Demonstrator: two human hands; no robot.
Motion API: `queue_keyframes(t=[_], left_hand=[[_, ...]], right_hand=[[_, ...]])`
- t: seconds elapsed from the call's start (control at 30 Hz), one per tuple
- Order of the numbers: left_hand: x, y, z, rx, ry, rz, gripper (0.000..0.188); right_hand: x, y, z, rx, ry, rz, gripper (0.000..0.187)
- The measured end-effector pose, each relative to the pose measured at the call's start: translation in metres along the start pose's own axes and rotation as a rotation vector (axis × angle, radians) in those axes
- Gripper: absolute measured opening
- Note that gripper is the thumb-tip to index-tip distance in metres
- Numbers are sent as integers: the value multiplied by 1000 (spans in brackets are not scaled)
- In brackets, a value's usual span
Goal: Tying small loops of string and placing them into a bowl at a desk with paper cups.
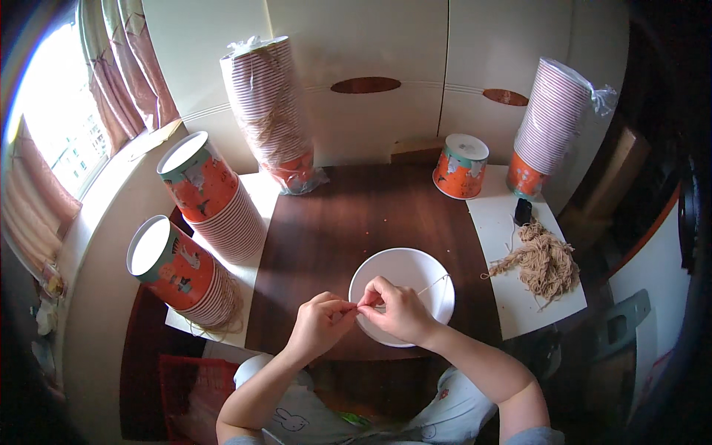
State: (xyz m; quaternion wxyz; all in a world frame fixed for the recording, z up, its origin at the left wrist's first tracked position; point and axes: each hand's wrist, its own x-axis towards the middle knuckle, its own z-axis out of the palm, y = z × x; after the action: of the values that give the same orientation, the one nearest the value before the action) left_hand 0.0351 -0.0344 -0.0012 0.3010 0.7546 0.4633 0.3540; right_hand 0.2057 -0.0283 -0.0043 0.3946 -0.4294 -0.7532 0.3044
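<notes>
In front of me a white paper bucket [397,261] shows its open mouth and white inside. A thin string [433,285] comes from its right rim and runs across the opening toward my right hand [399,310]. My left hand [320,324] meets it over the bucket's left rim. Both hands are closed in a pinch, thumb and forefinger tips touching each other. The string seems to pass between these fingertips, though its end there is too fine to make out clearly.
Stacked orange-and-green paper buckets stand at left [185,278] and behind it [211,196]. Taller wrapped stacks rise at the back left [267,111] and back right [549,122]. A single upturned bucket [461,169] is near a tangle of tan string [545,263] and a black object [523,212].
</notes>
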Motion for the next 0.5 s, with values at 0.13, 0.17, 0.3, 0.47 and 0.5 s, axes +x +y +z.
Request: queue_keyframes(t=[0.13,0.17,0.3,0.47,0.5], left_hand=[[1,-1,-1,17,-1,-26,13],[1,-1,-2,6,-23,-56,13],[2,-18,-4,-144,-113,-90,12],[4,-18,-6,-827,-289,-466,12],[4,-18,-7,-826,-288,-466,12]], right_hand=[[-1,0,1,-49,18,-29,19],[-1,1,1,-49,18,-28,19],[-1,1,2,-163,27,-161,16],[0,0,0,-248,37,-274,12],[-2,-1,0,-220,37,-266,10]])
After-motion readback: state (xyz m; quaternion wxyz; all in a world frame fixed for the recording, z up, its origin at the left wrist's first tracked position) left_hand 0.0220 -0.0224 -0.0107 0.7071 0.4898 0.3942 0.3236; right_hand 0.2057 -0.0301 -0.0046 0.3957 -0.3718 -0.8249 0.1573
